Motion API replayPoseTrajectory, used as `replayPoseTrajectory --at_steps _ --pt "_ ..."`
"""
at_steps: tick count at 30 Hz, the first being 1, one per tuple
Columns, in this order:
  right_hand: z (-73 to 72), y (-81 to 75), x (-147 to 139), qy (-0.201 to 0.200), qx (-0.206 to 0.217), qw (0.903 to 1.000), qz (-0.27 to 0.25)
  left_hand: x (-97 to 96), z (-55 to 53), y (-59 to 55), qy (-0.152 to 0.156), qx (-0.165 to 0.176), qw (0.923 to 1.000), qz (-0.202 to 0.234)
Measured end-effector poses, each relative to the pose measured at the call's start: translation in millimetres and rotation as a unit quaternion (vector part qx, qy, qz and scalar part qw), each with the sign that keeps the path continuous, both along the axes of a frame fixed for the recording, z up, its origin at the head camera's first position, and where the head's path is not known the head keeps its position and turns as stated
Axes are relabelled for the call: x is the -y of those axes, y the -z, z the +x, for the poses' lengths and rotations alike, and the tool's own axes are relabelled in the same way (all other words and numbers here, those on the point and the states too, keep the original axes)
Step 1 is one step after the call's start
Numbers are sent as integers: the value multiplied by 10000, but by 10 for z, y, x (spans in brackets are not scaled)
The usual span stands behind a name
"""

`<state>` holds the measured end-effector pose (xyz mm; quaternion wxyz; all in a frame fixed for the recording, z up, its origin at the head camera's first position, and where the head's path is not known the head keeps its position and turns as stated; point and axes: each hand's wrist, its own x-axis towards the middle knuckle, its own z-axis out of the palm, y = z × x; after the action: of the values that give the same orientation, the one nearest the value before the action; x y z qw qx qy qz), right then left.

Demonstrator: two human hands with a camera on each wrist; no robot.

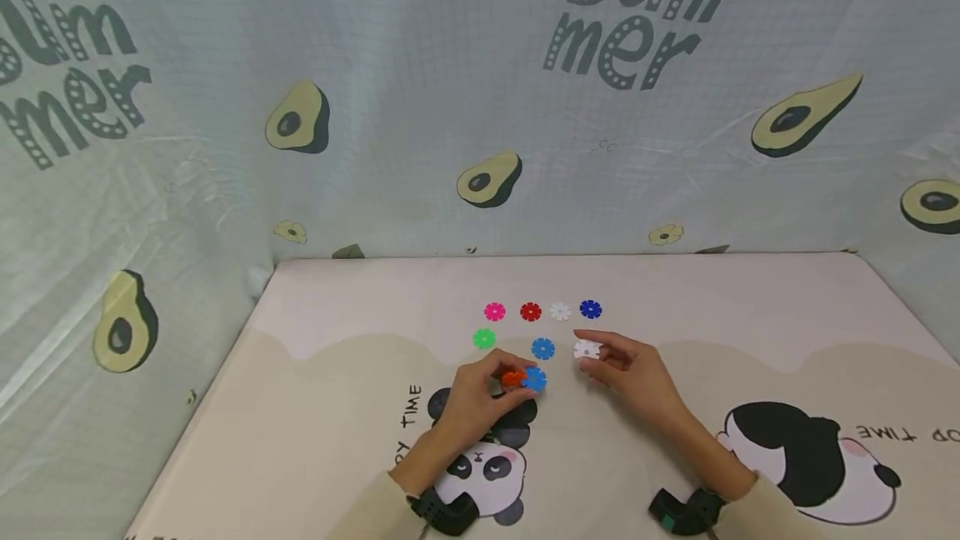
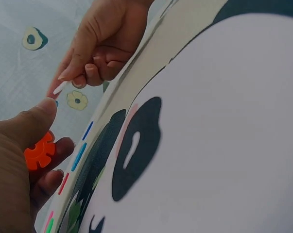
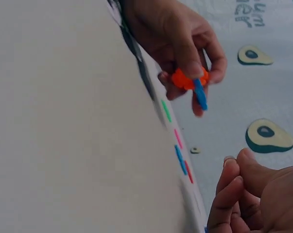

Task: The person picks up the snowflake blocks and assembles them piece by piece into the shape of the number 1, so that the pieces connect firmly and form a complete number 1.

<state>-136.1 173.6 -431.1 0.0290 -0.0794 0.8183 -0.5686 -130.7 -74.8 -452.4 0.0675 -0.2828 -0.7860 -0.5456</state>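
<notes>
Between thumb and fingers, my left hand [image 1: 476, 394] pinches an orange notched plastic disc [image 1: 512, 379] joined to a light blue one [image 1: 535, 380]. In the right wrist view the blue disc [image 3: 200, 95] stands edge-on across the orange disc [image 3: 181, 79]. My right hand [image 1: 633, 373] pinches a white notched disc [image 1: 585, 349] at its fingertips, a short way to the right of the left hand's pair. Just beyond both hands, a loose light blue disc [image 1: 543, 348] lies flat on the table.
Farther back on the table [image 1: 360, 298] lie a pink disc [image 1: 494, 312], a red disc [image 1: 530, 312], another white disc [image 1: 559, 312] and a dark blue disc [image 1: 591, 309]. A green disc [image 1: 483, 338] sits left of the loose light blue one. A printed curtain [image 1: 390, 107] hangs behind the table.
</notes>
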Motion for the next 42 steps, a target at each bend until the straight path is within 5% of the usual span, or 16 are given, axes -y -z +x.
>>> replayPoseTrajectory --at_steps 5,9,12,19,30,42 --pt "52 51 88 -417 11 9987 -303 2 22 -7 -66 2 10000 -43" --pt "74 37 121 -718 -53 9965 -414 -19 101 -192 -129 37 9999 -84" --pt "82 34 132 -802 -14 9958 -433 -34 161 -334 -157 56 9998 -115" --pt "123 40 193 -745 63 9952 -626 -32 170 -382 -142 -67 9998 -84" --pt "163 46 247 -742 -26 9950 -663 -19 24 -37 -129 68 9999 61" --pt "188 92 263 -1021 -354 9928 -513 0 12 -6 -56 191 9995 246"
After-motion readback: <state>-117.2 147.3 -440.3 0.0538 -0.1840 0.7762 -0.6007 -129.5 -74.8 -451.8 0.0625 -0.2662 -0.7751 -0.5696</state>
